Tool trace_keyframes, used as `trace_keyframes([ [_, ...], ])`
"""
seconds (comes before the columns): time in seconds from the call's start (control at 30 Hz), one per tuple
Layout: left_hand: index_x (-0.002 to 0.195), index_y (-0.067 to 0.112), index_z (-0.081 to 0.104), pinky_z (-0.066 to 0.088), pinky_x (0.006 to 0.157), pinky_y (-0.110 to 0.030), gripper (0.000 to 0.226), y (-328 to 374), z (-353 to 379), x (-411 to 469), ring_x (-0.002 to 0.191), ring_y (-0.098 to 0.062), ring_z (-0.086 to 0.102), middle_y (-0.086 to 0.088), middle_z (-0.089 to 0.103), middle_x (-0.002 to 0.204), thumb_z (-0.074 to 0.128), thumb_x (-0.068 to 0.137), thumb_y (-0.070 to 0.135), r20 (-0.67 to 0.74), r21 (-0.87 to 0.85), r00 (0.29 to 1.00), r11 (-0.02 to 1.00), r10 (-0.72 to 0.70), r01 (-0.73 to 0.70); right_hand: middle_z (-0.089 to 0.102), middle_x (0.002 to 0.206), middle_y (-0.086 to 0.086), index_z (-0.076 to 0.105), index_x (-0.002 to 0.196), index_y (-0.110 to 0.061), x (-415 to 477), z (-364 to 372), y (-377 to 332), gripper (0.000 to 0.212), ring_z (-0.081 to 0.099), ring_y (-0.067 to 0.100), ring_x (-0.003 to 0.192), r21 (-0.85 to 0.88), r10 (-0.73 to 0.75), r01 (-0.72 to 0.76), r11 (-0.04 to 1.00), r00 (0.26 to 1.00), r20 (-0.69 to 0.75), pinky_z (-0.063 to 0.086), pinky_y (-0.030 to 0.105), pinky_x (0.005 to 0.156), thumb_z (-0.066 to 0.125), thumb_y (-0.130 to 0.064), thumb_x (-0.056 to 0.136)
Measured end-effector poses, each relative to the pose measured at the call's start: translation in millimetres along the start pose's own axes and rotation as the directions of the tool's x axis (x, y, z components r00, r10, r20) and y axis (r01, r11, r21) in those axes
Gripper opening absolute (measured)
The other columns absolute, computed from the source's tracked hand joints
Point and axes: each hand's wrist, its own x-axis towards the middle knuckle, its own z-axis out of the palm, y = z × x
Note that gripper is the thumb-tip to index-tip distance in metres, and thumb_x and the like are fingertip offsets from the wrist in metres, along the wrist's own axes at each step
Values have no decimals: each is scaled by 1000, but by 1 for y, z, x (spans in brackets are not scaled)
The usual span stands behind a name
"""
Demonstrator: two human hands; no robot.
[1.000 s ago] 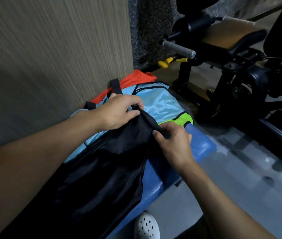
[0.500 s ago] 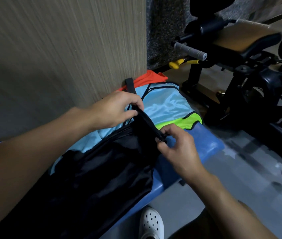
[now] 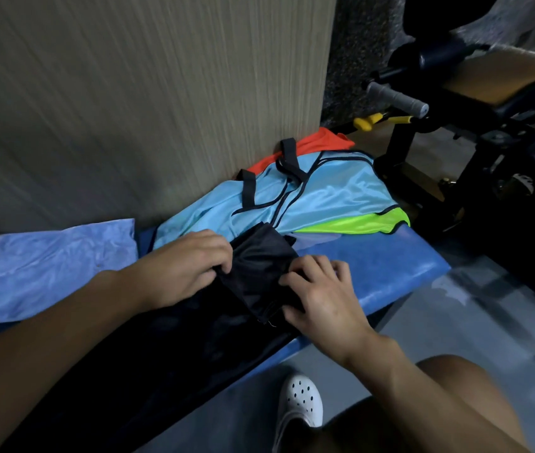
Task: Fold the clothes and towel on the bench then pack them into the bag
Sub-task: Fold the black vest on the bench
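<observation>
Lowered beside the towel and pinched by the left hand, the garment now lies doubled, its near edge gripped by the right hand, on the bench. It is judged limp, light and slippery, best taken at corners.

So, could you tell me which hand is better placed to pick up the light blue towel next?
Left, probably. The left hand grips the black bag on the side next to the towel; the right hand holds its other edge and would have to cross the bag.
</observation>
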Motion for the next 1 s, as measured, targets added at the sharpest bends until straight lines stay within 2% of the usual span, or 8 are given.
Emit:
trace_keyframes([
  [0.17,91,26,59,44,91,-35,27,-13,14,-13,104,-10,50,14,56,106,63,77,3,34,63,995,994,-92,90,53,103,-6,65,94,-26,0,7,2,21,52,23,101,-8,-34,34,999,999,-6,30,35,87,53,-37,81],
  [0.27,89,29,62,40,95,-35,28,-10,10,-12,110,-14,49,12,55,108,61,72,7,83,246,986,962,-144,120,54,104,-8,65,95,-26,1,8,0,22,51,19,103,97,-21,29,995,996,-81,31,33,88,54,-43,86],
  [0.37,102,29,63,32,98,-36,34,3,11,-1,116,-18,48,9,54,115,50,71,20,-81,280,974,933,-210,225,57,106,-5,65,99,-23,7,6,-3,30,52,20,103,269,196,-148,952,968,-158,37,38,88,48,-46,92],
  [0.43,125,26,58,32,103,-36,43,10,15,14,124,-19,44,6,51,131,52,82,27,-182,198,962,950,-205,240,60,114,-1,62,113,-21,12,6,-2,33,53,24,110,308,361,-319,896,928,-88,38,41,91,51,-46,95],
  [0.57,148,35,39,23,115,-39,55,6,25,43,143,-16,22,9,28,158,58,96,35,-32,175,978,962,-207,209,63,122,0,53,128,-19,16,11,2,43,52,26,119,261,477,-476,840,876,65,32,41,96,55,-46,94],
  [0.73,127,34,56,21,102,-28,38,-9,27,63,133,-9,34,17,48,137,67,91,33,-57,138,985,976,-164,170,61,124,0,53,130,-22,18,14,5,46,50,24,122,261,489,-508,821,861,138,29,37,96,65,-38,88],
  [0.87,92,32,47,22,94,-30,31,-15,21,70,125,-6,39,17,53,121,75,81,27,-33,92,987,983,-158,160,59,105,-4,60,103,-28,18,11,6,22,52,22,110,247,470,-491,835,871,142,27,34,84,65,-40,85],
  [1.0,98,33,48,23,101,-33,33,-18,15,68,110,-4,45,17,54,105,76,81,25,-66,5,977,979,-203,204,67,83,0,57,91,-22,16,7,5,23,62,26,88,440,438,-444,780,891,122,45,41,84,61,-44,91],
])
